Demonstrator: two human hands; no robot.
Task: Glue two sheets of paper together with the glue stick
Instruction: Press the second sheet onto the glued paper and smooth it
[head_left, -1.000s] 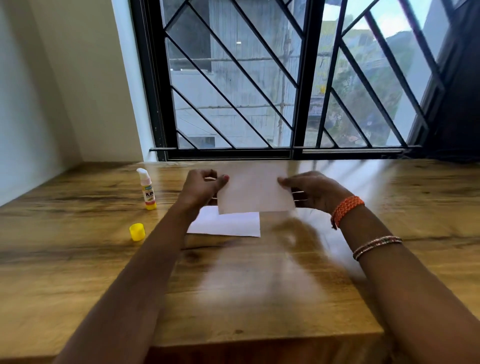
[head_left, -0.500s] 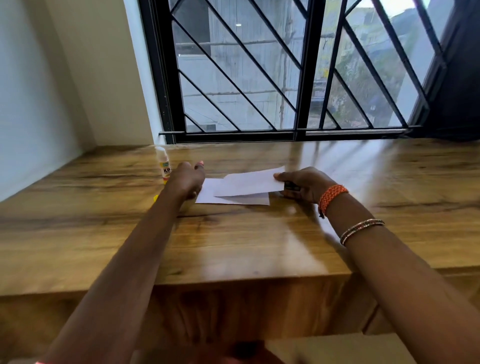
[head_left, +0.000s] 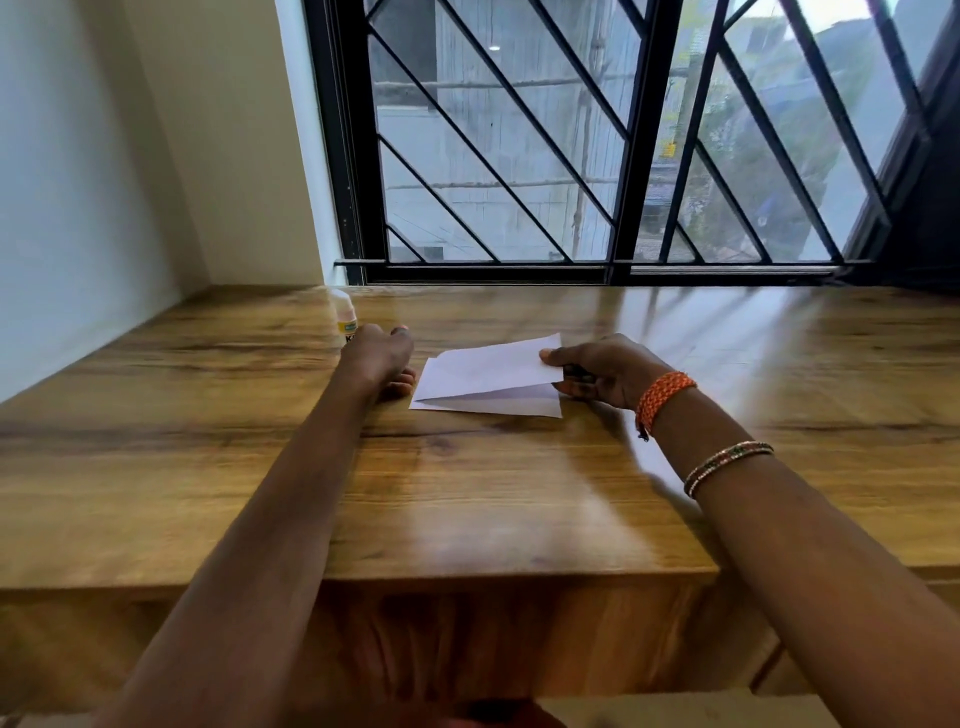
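- The right hand (head_left: 602, 371) pinches the right edge of the upper sheet of paper (head_left: 493, 364) between thumb and curled fingers, holding that edge lifted while the sheet's left end slopes down to the lower sheet.
- The left hand (head_left: 379, 358) rests on the desk (head_left: 208, 415) just left of the papers, seen from the back; its fingers look curled, but whether they hold anything cannot be told.
- The two hands are apart, one on either side of the papers.
- The desk is a wide wooden surface with a glossy sheen, running up to a white wall on the left.
- A window with a black frame and diagonal black bars (head_left: 519, 156) fills the far side, with blurred buildings beyond.
- The lower sheet of paper (head_left: 498, 405) lies flat on the desk under the lifted one.
- The glue stick (head_left: 344, 317) stands upright just behind the left hand, partly hidden by it and blurred.
- An orange woven band (head_left: 662, 397) and a thin beaded bangle (head_left: 727, 462) sit on the right wrist.
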